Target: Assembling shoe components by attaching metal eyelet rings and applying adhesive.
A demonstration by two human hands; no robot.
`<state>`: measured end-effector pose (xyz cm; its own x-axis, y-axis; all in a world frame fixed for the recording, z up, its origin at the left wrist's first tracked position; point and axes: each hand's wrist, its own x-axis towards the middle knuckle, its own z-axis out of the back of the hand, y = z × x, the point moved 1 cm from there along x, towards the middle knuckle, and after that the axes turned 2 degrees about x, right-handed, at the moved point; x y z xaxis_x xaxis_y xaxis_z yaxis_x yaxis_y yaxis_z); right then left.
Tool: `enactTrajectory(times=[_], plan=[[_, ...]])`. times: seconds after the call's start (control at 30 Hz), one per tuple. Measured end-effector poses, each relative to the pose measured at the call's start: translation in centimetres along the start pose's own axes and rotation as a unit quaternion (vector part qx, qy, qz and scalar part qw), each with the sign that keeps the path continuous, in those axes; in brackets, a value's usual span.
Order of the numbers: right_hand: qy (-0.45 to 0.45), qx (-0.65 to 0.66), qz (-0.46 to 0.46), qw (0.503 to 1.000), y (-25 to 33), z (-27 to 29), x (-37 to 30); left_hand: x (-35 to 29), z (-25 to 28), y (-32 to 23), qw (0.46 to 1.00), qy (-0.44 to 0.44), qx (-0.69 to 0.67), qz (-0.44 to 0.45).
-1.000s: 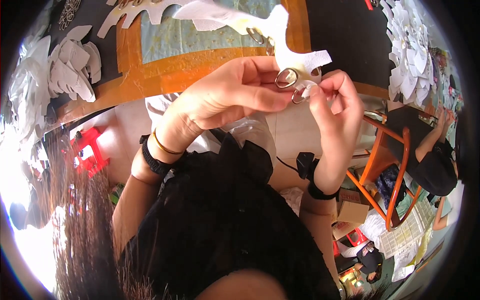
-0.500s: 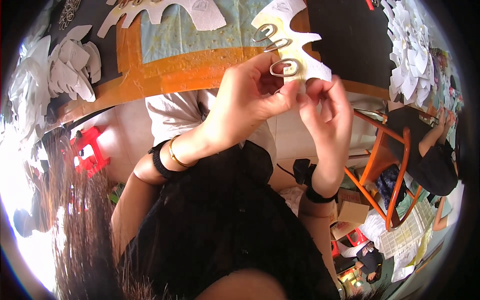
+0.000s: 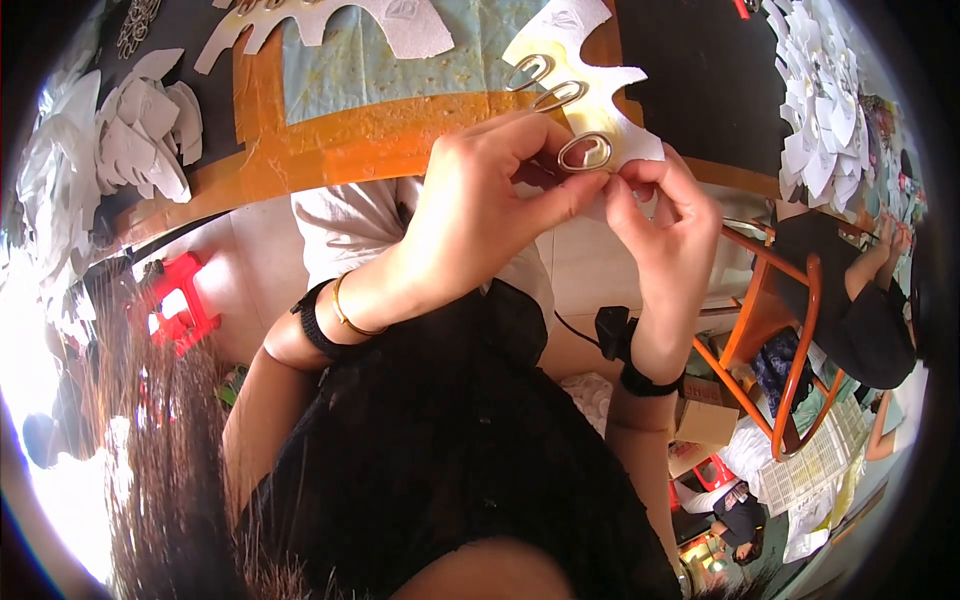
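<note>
Head view: both hands are meeting just in front of the table edge, working a white cut-out paper shape [image 3: 600,80] w/ three oval metal paper clips along its near edge. The left hand [image 3: 480,215] is curling closed, thumb & forefinger pinching the nearest metal paper clip [image 3: 585,152], prob. to steady it while it's sitting over the paper's edge. The right hand [image 3: 665,215] is also closing in a pinch on the paper's lower corner right beside that clip, bracing the sheet from the other side so it isn't flexing. The paper is being held up off the surface, tilting away from the person; the other two clips [image 3: 545,85] are already sitting on it farther up. Surface: an orange-bordered table [image 3: 330,150] w/ a pale blue-green mat in the middle, dark at both ends. A pile of white paper cut-outs [image 3: 130,130] is lying at left, another white heap [image 3: 825,110] at right. Room: pale floor, a red plastic stool [image 3: 175,305] at left, an orange metal-frame chair [image 3: 780,330] at right, & another person in dark clothes [image 3: 865,310] is sitting beyond it.
</note>
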<state>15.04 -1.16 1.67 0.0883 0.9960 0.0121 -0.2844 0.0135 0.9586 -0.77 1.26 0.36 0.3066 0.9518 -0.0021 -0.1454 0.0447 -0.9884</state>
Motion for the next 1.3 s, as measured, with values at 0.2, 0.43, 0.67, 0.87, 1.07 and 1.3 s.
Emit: enactTrajectory(times=[0.2, 0.43, 0.67, 0.87, 1.07, 1.3], plan=[[0.06, 0.273, -0.141, 0.95, 1.3, -0.3, -0.8, 0.8, 1.2, 0.5, 0.895, 0.204, -0.331, 0.219], [0.075, 0.274, -0.179, 0.942, 0.2, -0.5, 0.2, 0.7, 1.3, -0.7, 0.944, 0.143, -0.225, 0.195], [-0.015, -0.036, 0.047, 0.998, 0.8, 0.8, 0.9, 1.5, 0.2, -0.2, 0.958, 0.089, -0.21, 0.175], [-0.261, -0.127, 0.097, 0.952, 1.9, 1.7, -1.0, 2.1, -2.6, -0.8, 0.929, 0.025, -0.323, 0.177], [-0.237, -0.217, 0.16, 0.933, 1.2, 0.6, -1.4, 2.0, -5.2, 0.0, 0.91, -0.03, -0.404, 0.087], [-0.26, -0.215, 0.173, 0.925, 0.1, 0.0, -0.2, 1.9, -5.7, -0.6, 0.888, -0.095, -0.44, 0.088]])
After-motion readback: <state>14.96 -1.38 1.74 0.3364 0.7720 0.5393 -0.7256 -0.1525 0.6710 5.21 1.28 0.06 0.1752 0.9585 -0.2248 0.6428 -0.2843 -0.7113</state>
